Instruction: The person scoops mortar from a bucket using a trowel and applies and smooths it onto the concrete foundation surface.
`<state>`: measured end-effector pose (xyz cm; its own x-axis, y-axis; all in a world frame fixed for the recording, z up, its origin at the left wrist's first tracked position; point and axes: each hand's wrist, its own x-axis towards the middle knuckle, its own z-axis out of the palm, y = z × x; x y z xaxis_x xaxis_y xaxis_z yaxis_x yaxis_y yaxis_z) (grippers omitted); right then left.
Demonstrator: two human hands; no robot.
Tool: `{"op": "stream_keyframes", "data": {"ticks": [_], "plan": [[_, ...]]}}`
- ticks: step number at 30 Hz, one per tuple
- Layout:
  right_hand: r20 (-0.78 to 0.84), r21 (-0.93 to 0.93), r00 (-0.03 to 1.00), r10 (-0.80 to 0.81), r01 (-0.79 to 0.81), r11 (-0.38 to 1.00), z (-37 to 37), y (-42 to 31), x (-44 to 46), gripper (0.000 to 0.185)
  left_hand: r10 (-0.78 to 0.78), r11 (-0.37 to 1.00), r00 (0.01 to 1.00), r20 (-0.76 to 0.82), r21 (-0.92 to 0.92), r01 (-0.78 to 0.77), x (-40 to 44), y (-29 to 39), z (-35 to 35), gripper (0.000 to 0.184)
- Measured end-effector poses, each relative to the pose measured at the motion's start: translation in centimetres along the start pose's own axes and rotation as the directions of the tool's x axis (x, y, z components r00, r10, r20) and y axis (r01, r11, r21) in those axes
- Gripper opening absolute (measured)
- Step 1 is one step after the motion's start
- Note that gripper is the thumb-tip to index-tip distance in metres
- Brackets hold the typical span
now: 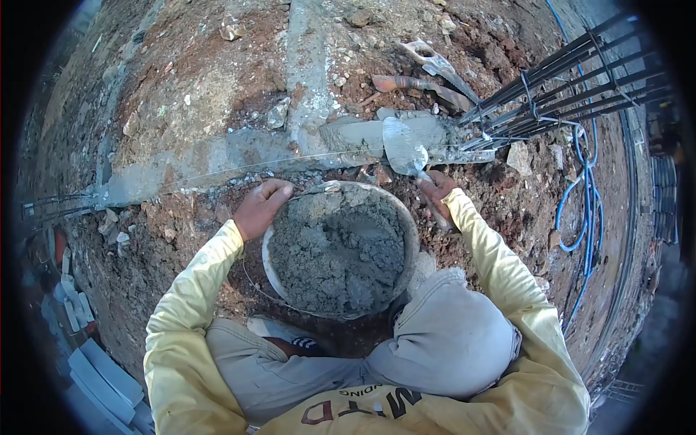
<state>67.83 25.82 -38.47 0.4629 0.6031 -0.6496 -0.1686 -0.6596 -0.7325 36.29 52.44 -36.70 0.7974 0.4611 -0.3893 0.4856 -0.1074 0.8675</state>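
A round bucket (414, 250) stands between my knees, filled with wet grey mortar (337, 250). My left hand (262, 208) is closed on the bucket's upper left rim, the thumb lying along the top. Beyond the bucket's right side, my right hand (437, 190) grips the handle of a trowel (404, 147). The trowel's blade lies over the fresh mortar (355, 135) on the concrete strip (243, 154), and some mortar clings to the blade. A thin string (283, 159) stretches along that strip, ending near the blade.
Steel rebar (573, 81) juts up at the right end of the strip. A hand saw (438, 69) and a tool with a reddish handle (395, 83) lie on rubble behind it. Blue hose (586, 210) hangs at right. Pale curved pieces (105, 377) lie at lower left.
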Motion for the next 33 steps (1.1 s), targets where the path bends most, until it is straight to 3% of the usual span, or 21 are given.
{"op": "stream_keyframes", "data": {"ticks": [3,5,7,9,10,11,13,16,17,19,22,25,29,33], "plan": [[-0.046,-0.051,0.999,0.009,-0.011,0.999,-2.5,-1.3,-3.3,0.043,0.01,1.0,1.0,0.03,-0.009,-0.009,-0.5,0.4,-0.3,0.04],[-0.1,-0.146,0.993,-0.067,0.052,0.988,-3.6,-2.8,-6.2,0.04,-0.002,1.0,0.999,0.039,-0.025,0.003,-0.7,0.5,0.0,0.039],[-0.081,-0.183,0.991,-0.109,0.093,0.979,-4.3,-5.0,-9.4,0.037,-0.018,0.999,0.999,0.029,-0.04,0.019,-0.6,0.3,0.1,0.039],[0.051,-0.385,0.992,-0.111,0.122,0.915,-4.6,-7.9,-12.6,0.035,-0.049,0.996,0.997,0.054,-0.07,0.053,-0.4,-0.2,0.0,0.041],[0.196,-0.505,0.974,-0.111,0.197,0.84,-5.3,-8.6,-13.6,0.035,-0.065,0.995,0.996,0.062,-0.067,0.069,-0.2,-0.4,0.0,0.04],[0.284,-0.692,0.952,-0.112,0.284,0.663,-4.5,-11.0,-15.0,0.036,-0.076,0.995,0.995,0.069,-0.064,0.081,0.0,-0.6,-0.1,0.04],[0.493,-0.735,0.784,-0.377,0.608,0.302,-4.2,-11.1,-15.4,0.037,-0.103,0.989,0.993,0.065,-0.102,0.109,-0.2,-0.3,0.0,0.044],[0.392,-0.918,0.89,-0.232,0.396,-0.034,0.0,-14.8,-17.1,0.032,-0.12,0.98,0.991,0.062,-0.15,0.128,-0.6,1.1,0.0,0.049],[0.445,-0.896,0.847,-0.29,0.415,-0.16,0.7,-14.3,-16.6,0.03,-0.106,0.977,0.993,0.058,-0.18,0.114,-0.8,1.3,0.2,0.052],[0.491,-0.866,0.793,-0.362,0.396,-0.305,3.1,-12.7,-15.7,0.034,-0.088,0.979,0.995,0.048,-0.18,0.095,-0.9,1.0,0.1,0.055],[0.451,-0.849,0.851,-0.269,0.316,-0.425,6.4,-9.7,-14.1,0.036,-0.071,0.99,0.997,0.035,-0.121,0.074,-0.6,0.1,0.1,0.057],[0.435,-0.873,0.9,0.01,0.425,-0.24,7.2,-9.8,-12.6,0.034,-0.056,0.993,0.998,-0.002,-0.105,0.055,-0.5,-0.2,0.3,0.058],[0.412,-0.911,0.888,0.201,0.399,0.103,5.7,-8.2,-10.5,0.039,-0.056,0.998,0.998,-0.004,-0.009,0.056,-0.3,-0.5,-0.1,0.058],[0.409,-0.912,0.849,0.333,0.374,0.166,5.4,-8.9,-11.5,0.043,-0.049,0.997,0.998,-0.05,0.051,0.051,-0.6,-0.4,0.0,0.062]]}}
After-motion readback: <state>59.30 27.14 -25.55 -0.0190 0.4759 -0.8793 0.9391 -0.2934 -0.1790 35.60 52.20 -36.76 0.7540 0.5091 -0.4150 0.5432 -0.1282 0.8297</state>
